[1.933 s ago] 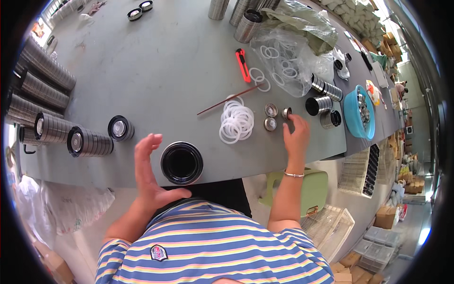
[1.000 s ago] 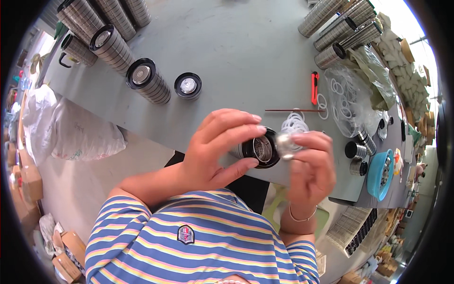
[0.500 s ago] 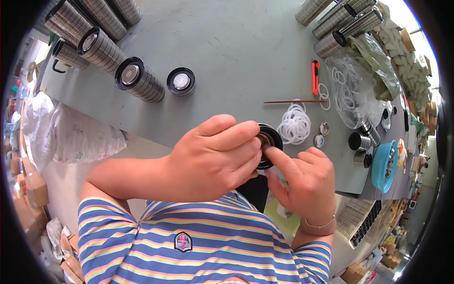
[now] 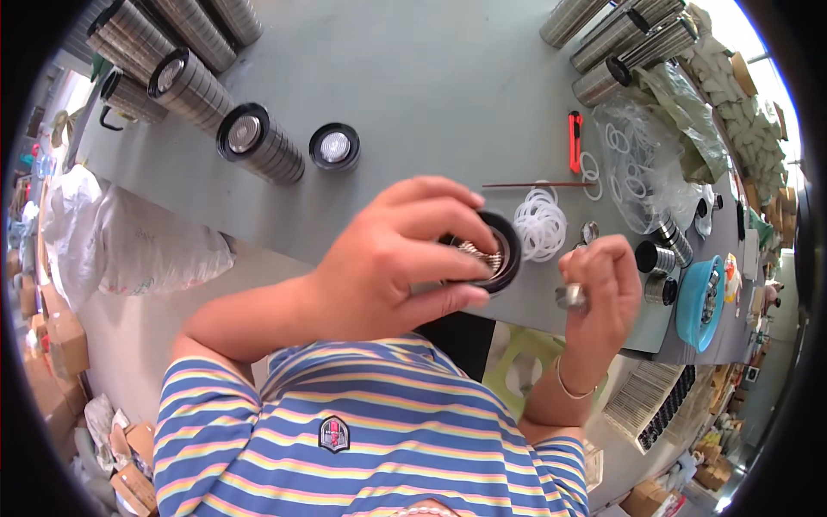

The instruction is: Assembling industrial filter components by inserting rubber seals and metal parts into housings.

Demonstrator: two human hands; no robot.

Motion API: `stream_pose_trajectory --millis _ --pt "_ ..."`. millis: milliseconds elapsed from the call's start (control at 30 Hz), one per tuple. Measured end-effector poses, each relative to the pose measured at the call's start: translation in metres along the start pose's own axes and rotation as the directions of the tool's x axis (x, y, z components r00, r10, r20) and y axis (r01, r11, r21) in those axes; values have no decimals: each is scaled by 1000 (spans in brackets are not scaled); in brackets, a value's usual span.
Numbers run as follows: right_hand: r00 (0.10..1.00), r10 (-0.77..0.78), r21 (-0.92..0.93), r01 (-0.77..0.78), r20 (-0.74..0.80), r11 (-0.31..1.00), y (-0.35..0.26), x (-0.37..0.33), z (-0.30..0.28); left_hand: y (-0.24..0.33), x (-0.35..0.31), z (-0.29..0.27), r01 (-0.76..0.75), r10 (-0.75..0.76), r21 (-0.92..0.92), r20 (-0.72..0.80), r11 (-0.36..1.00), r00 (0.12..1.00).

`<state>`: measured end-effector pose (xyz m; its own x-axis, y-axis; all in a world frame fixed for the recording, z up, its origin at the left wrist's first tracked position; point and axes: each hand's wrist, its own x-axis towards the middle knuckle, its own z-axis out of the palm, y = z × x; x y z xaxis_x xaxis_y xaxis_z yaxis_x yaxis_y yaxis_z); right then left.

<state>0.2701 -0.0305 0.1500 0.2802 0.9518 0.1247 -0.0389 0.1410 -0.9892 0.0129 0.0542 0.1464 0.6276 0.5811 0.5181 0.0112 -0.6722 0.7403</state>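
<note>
In front of my chest my left hand (image 4: 392, 263) grips a round black-rimmed lid (image 4: 510, 258). Its fingers lie across the opening, where some metal shows; the rest is covered by the hand. To the right of it, apart from the lid, my right hand (image 4: 607, 284) is closed on a small silver metal cap (image 4: 570, 297), slightly blurred. Just beyond that hand a small round metal piece (image 4: 589, 231) lies on the table. A pile of white rubber rings (image 4: 540, 226) sits beyond the lid, between my hands.
Stacks of black-rimmed metal lids (image 4: 263, 146) stand at the left, with a single lid (image 4: 334, 146) beside them. A red cutter knife (image 4: 575, 142), a thin brown stick (image 4: 534, 184) and a clear bag of rings (image 4: 633, 164) lie right. A blue basin (image 4: 696, 306) stands far right.
My right hand has left the lid and moved right, and now holds a small silver cap. My left hand's fingers have spread across the lid. One small metal piece no longer shows on the table.
</note>
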Motion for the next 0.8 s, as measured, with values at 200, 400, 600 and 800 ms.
stream_pose_trajectory --millis 200,400,600,800 --pt "998 -32 193 41 -51 980 28 -3 13 -40 19 -1 204 -133 134 -407 970 903" --pt "637 -586 -472 768 500 432 20 4 47 -119 10 32 500 -437 388 -243 774 866" --pt "604 -434 -601 782 668 165 23 -12 44 -92 -4 31 384 -288 349 -295 855 911" --pt "687 -335 -676 718 645 169 14 -9 42 -47 -27 13 151 -150 -221 21 963 988"
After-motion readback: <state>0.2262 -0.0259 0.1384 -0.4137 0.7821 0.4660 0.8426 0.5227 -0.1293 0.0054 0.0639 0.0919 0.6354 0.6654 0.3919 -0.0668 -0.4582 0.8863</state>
